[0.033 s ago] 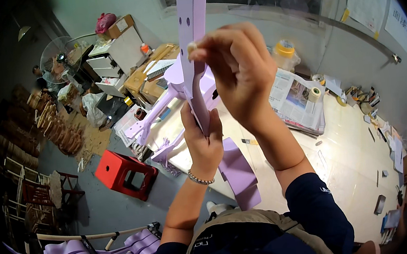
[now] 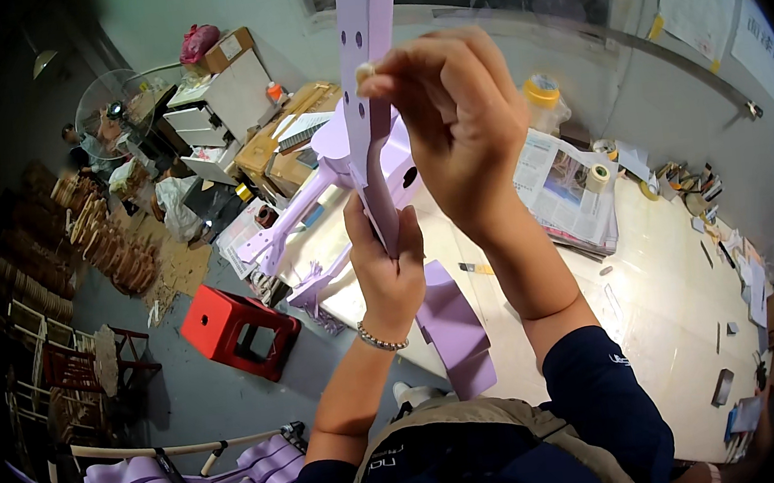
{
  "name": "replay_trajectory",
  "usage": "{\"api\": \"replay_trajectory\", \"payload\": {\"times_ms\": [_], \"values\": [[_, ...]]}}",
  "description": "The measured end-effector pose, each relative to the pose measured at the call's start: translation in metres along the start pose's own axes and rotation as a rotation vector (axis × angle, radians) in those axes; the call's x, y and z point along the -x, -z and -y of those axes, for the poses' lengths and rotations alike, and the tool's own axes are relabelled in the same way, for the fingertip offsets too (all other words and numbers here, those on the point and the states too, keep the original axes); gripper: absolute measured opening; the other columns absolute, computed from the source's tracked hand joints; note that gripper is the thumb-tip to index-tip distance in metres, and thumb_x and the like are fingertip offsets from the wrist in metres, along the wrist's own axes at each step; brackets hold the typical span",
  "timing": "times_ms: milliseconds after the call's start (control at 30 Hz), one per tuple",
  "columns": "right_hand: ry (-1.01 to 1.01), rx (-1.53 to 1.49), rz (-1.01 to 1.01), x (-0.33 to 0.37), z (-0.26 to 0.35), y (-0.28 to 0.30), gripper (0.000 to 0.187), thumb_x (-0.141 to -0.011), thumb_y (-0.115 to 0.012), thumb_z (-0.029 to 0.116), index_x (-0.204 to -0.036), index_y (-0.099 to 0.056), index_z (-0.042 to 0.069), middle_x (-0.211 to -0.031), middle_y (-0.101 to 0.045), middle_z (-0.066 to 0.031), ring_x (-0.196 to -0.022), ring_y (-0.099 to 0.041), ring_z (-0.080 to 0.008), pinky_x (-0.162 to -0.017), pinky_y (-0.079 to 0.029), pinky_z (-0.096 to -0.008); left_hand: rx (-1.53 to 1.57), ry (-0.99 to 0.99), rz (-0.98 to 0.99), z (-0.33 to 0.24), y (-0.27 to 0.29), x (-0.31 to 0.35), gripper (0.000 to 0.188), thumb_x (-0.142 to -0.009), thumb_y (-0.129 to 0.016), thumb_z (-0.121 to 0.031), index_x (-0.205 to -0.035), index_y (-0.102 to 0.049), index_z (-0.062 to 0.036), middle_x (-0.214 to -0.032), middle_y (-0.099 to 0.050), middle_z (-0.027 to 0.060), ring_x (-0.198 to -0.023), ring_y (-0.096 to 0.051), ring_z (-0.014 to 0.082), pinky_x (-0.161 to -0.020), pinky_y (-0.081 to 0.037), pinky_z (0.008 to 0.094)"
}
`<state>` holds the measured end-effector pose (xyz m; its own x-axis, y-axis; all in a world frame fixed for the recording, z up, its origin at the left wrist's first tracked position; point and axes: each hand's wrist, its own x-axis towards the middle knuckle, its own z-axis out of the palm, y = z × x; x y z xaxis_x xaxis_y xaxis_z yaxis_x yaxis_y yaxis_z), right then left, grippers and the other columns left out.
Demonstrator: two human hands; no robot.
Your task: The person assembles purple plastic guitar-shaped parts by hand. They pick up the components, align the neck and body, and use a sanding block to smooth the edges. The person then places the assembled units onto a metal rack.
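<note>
- Two hands on one upright lilac panel (image 2: 369, 102): left hand (image 2: 389, 265) wrapped tight round its lower end.
- Right hand (image 2: 458, 111), at one o'clock, pinches a small pale plug (image 2: 363, 71) against its holes.

The slat (image 2: 368, 111) at top centre of the frame is pale lilac with dark round holes; the panel (image 2: 452, 324) below my wrist matches it. My sleeves (image 2: 606, 398) at the bottom are navy, my bracelet (image 2: 381, 339) silver-beaded. At centre left the stool (image 2: 238, 330) is bright red. The worktable (image 2: 667, 306) at right is cream, with a yellow-capped jar (image 2: 542, 98) above it.
</note>
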<state>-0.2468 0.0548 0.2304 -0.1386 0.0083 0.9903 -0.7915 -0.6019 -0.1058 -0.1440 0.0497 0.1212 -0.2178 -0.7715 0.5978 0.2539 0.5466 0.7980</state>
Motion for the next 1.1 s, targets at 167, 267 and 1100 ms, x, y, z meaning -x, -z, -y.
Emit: {"api": "replay_trajectory", "payload": {"times_ms": [167, 267, 1100], "values": [[0.013, 0.013, -0.097, -0.001, 0.0, -0.005, 0.022, -0.057, -0.071, -0.003, -0.073, -0.058, 0.005, -0.068, -0.054, -0.0056, -0.062, -0.05, -0.0236, -0.054, -0.039, -0.032, 0.074, 0.025, -0.005, 0.002, -0.001, 0.002, 0.04, -0.085, -0.053, -0.001, -0.121, -0.036, 0.0027, -0.07, -0.052, 0.0044, -0.054, -0.047, 0.0074, -0.049, -0.038, 0.0217], [-0.024, -0.055, -0.14, -0.009, -0.006, -0.006, 0.018, -0.061, -0.071, -0.003, -0.071, -0.058, 0.005, -0.067, -0.054, -0.0073, -0.064, -0.051, -0.0261, -0.056, -0.04, -0.0334, -0.034, -0.029, 0.035, 0.004, 0.001, -0.001, 0.041, -0.088, -0.047, -0.002, -0.126, -0.031, 0.0001, -0.079, -0.05, 0.0023, -0.054, -0.044, 0.0043, -0.047, -0.037, 0.0187], [-0.85, 0.093, 0.133, 0.143, -0.044, 0.059, 0.011, -0.079, -0.065, 0.005, -0.082, -0.057, -0.002, -0.077, -0.059, -0.0121, -0.069, -0.059, -0.0207, -0.063, -0.047, -0.0284, -0.221, 0.143, -0.124, 0.046, 0.006, -0.057, 0.039, -0.091, -0.048, -0.021, -0.117, -0.037, 0.0052, -0.093, -0.055, 0.0153, -0.074, -0.055, 0.017, -0.061, -0.045, 0.0267]]}}
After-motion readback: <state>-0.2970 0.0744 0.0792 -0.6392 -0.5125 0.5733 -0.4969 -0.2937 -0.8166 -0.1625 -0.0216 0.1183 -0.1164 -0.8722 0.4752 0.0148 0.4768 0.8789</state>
